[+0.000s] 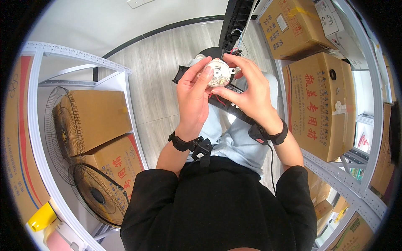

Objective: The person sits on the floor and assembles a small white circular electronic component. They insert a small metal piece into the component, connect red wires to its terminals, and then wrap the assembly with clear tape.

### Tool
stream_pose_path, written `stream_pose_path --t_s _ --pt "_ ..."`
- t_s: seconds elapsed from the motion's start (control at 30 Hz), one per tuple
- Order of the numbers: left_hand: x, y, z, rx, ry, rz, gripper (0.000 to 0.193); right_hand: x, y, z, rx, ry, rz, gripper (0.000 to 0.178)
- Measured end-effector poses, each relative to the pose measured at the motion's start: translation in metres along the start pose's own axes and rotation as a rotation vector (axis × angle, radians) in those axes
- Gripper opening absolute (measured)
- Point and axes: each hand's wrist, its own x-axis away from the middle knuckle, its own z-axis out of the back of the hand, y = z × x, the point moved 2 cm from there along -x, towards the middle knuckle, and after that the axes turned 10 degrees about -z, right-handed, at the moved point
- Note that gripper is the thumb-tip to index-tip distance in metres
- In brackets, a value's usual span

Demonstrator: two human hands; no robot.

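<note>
My left hand (193,97) grips a round, white, shallow housing (221,74) with a side lug and small parts inside, its thumb pressed on the face. From the other side my right hand (254,93) closes around the same housing, thumb at its lower rim and fingers at the upper edge. What the small parts inside are is too fine to tell. Below my hands, a black panel (235,110) with pale buttons lies across my lap, partly hidden. Red wires (217,99) show beneath the housing. Behind it rises a black upright column (235,25) with loose thin wires at its lower part.
A white metal shelf (83,58) on the left holds cardboard boxes (104,113) and round black fan grilles (63,125). More cartons (310,121) stack on the right shelf. A yellow object (42,216) sits at lower left. A black cable (273,167) hangs from my right wrist.
</note>
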Motion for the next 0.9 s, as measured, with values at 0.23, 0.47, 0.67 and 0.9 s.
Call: stream_pose_path --t_s 0.23,0.47,0.67,0.9 --pt "-0.003 -0.004 0.006 -0.011 -0.034 0.012 0.032 0.002 0.005 0.0 0.01 -0.038 0.004 0.061" --pt "-0.006 -0.001 0.002 0.128 -0.012 0.14 0.033 0.004 0.001 -0.001 -0.038 -0.042 -0.033 0.062" --pt "-0.007 -0.009 0.005 0.168 0.016 0.223 0.034 0.005 0.002 -0.001 0.001 -0.034 -0.06 0.058" --pt "-0.007 -0.011 0.009 0.097 -0.005 0.256 0.035 0.004 0.003 -0.003 0.027 0.001 -0.047 0.054"
